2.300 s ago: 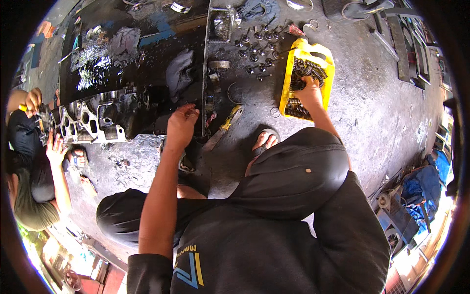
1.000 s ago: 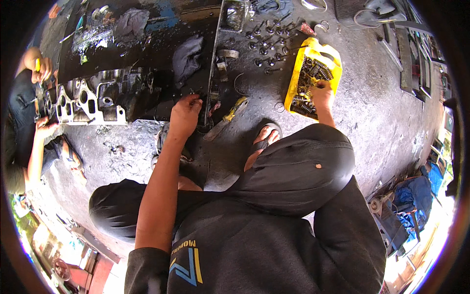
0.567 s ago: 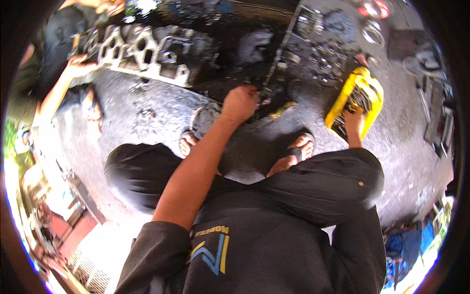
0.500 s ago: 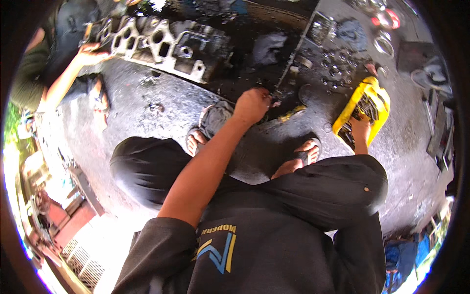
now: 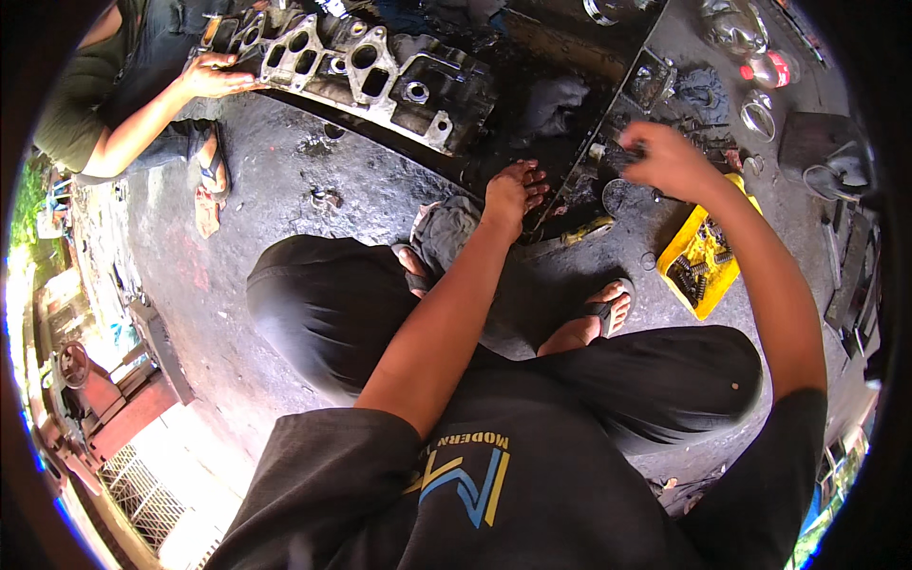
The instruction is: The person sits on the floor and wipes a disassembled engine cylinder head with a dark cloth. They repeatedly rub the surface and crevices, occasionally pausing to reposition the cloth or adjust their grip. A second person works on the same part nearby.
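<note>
My left hand is at the near edge of a black, oily tray, its fingers stretched out and apart with nothing visible in them. Farther right, my right hand hangs over a group of small metal parts. Its fingers are curled and darkened at the tips, and whatever they hold is too blurred to name. Just below that forearm a yellow cut-open plastic container holds several dark coil springs. A metal cylinder head rests on the tray at the far left.
A co-worker's hand touches the cylinder head's left end. A grey rag and a yellow-handled tool lie near my feet. Toward the far right are a red-labelled bottle, a metal ring and a dark cloth.
My right hand has left the yellow container and moved up and left over the small parts. My left hand's fingers have spread from a closed grip. The whole view has shifted slightly.
</note>
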The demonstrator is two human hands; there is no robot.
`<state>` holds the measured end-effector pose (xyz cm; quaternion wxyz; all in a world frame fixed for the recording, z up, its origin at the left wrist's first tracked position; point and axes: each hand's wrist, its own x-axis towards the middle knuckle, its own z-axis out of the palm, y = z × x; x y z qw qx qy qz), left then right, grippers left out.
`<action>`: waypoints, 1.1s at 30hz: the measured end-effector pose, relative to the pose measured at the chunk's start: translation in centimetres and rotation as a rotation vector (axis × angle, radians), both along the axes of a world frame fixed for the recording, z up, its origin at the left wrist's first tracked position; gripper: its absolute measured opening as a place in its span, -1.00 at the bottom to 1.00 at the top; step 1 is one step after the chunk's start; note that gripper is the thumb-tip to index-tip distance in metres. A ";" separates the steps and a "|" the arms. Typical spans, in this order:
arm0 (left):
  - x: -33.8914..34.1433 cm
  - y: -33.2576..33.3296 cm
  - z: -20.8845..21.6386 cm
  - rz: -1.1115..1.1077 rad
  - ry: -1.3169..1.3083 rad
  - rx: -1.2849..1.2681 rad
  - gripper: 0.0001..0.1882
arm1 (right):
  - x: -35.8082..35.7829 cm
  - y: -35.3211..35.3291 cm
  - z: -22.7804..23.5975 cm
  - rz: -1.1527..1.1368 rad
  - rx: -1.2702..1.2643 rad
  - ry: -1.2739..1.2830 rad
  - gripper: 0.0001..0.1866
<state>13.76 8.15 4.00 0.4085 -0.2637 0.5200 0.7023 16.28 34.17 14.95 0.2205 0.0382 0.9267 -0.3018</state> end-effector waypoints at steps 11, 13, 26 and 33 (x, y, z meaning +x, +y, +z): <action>-0.9 -3.5 -5.6 -0.521 0.635 -0.407 -0.63 | -5.5 -13.3 -10.3 -0.020 -0.037 -0.133 -0.65; -1.2 -3.6 -7.4 -0.407 0.632 -0.313 -0.65 | -5.8 -12.7 -10.2 0.057 0.031 -0.156 -0.69; -1.9 -2.7 -3.0 0.245 -0.092 0.061 -0.71 | -7.5 -14.2 -10.2 -0.213 0.376 0.106 -0.44; -3.3 0.3 -2.0 0.488 -0.153 0.216 -0.66 | -7.1 -9.9 -8.1 -0.323 -0.389 -0.151 -0.32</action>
